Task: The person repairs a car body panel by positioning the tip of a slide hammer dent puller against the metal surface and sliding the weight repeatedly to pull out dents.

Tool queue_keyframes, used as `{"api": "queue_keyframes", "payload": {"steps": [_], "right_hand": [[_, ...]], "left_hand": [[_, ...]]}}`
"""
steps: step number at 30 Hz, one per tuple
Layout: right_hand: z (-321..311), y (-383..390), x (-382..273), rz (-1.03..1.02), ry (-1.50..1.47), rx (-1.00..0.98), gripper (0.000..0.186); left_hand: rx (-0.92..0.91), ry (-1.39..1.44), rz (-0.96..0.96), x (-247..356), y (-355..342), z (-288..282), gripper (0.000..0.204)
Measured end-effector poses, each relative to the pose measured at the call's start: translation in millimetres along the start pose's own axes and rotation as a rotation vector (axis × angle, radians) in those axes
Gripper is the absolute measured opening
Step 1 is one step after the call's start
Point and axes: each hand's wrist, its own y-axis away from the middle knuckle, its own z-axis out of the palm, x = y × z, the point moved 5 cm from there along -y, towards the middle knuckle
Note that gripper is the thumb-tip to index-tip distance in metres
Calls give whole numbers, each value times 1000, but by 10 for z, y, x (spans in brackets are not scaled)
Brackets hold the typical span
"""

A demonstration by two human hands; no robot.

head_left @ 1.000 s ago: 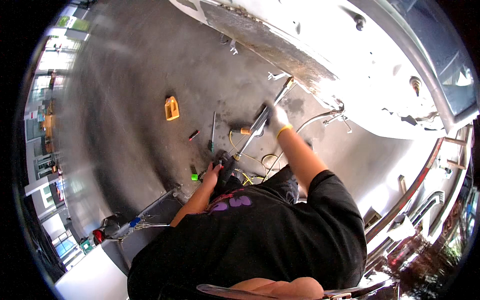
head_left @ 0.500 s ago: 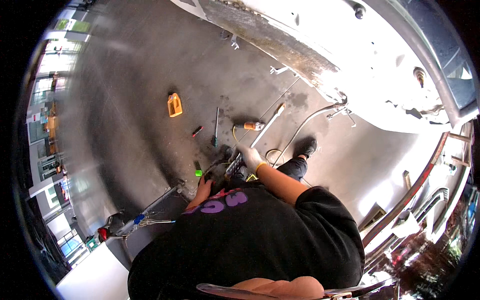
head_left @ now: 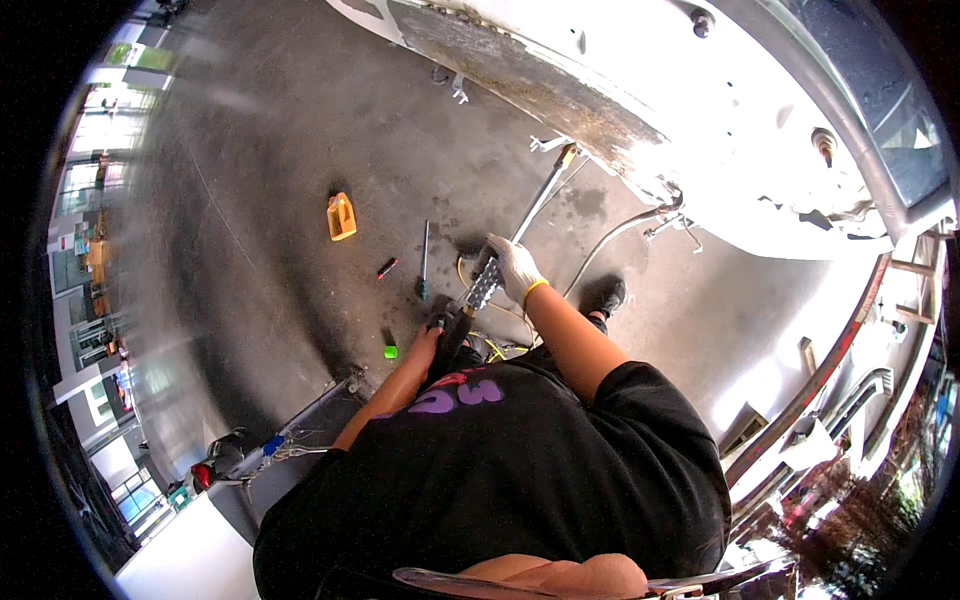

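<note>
My right hand, in a white glove with a yellow cuff, is closed round a long metal rod tool. A chequered silver sleeve sits on it just below the glove. Its yellowish tip reaches up to the lower edge of a white vehicle body, beside a small bracket; whether they touch, I cannot tell. My left hand appears closed at the dark lower end of the same tool, its fingers partly hidden. The rod slants from near my legs toward the far right.
On the grey floor lie a yellow-orange jug, a red marker-like object, a long-shafted screwdriver and a bright green object. A hose runs to the vehicle's underside. Dark panels with wiring stand at my left.
The tool and both hands have moved forward, bringing the yellowish tip up to the vehicle's edge. An orange power tool seen earlier on the floor is now hidden behind my glove.
</note>
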Motion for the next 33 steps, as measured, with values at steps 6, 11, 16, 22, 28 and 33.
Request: {"api": "queue_keyframes", "payload": {"steps": [6, 11, 16, 22, 28, 33], "right_hand": [[-53, -58, -22, -1, -81, 56, 32], [-131, -112, 3, -10, -64, 68, 34], [-52, -56, -28, 3, -71, 77, 36], [-175, -220, 6, -19, -118, 97, 35], [-90, -31, 188, -72, -317, -104, 22], [-561, -438, -143, -48, -37, 187, 30]], "left_hand": [[-26, 37, 0, 4, -177, -58, 60], [-35, 20, -6, 190, -16, 74, 73], [-18, 19, -29, 187, -17, 46, 79], [-67, 81, -33, 269, -35, 150, 84], [183, -447, 198, 0, -241, -219, 82], [73, -388, 267, -112, -433, -163, 84]]}}
